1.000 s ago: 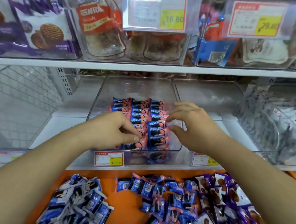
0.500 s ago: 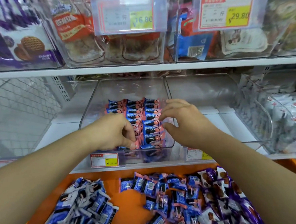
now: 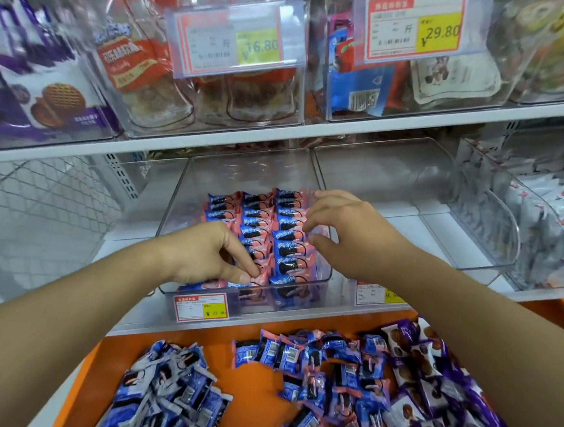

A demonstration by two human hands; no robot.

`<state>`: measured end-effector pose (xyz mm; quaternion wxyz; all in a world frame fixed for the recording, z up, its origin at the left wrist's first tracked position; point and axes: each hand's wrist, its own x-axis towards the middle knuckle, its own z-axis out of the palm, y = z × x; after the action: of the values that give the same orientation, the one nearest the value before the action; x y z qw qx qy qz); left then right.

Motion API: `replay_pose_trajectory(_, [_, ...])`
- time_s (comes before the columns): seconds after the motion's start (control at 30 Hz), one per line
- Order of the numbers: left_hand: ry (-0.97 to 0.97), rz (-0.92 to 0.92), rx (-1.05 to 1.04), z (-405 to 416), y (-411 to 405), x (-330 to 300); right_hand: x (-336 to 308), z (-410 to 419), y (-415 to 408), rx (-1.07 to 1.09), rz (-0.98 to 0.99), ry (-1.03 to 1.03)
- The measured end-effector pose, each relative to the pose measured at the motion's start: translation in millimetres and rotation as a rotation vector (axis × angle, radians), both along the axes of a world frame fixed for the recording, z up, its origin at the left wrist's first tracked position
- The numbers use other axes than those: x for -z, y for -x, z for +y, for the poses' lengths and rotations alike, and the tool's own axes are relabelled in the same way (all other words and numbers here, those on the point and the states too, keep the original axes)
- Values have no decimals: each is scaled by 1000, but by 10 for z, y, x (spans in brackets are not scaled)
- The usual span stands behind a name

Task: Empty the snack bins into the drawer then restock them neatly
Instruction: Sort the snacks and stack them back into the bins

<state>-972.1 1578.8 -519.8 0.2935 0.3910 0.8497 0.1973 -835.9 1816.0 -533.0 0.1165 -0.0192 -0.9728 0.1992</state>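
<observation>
- At the far left of the lower shelf, a wire mesh panel is seen, with a box of purple biscuits on the shelf above it.
- The left hand is reached into the front of the clear snack bin; a pink-and-blue packet is pinched between its thumb and curled fingers.
- The bin is filled with three neat rows of pink-and-blue packets, stood on edge; a price label is fixed to its front.
- The right hand is held over the right-hand row with fingers bent and spread; whether a packet is gripped cannot be told.
- Just right of it, a second clear bin is seen.
- Below the shelf, the orange drawer is strewn with loose packets: blue-and-white ones at left, pink-and-blue in the middle, purple ones at right.
</observation>
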Motion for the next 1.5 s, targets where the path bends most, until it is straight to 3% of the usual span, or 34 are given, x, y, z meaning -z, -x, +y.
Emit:
replay_pose_trajectory(0.17, [-69, 32, -59, -42, 3, 133, 7, -8, 5, 0, -4, 9])
replay_pose_trajectory(1.1, [64, 118, 74, 73, 26, 231, -3, -17, -12, 5, 2, 39])
replay_pose_trajectory(1.23, [-64, 21, -13, 115, -1, 105, 0, -16, -10, 6, 2, 52])
replay_pose_trajectory(1.33, [-143, 59, -30, 271, -53, 115, 22, -3, 0, 2, 23, 50])
replay_pose_trajectory(1.5, [-2, 173, 7, 502, -136, 266, 46, 24, 10, -9, 27, 45])
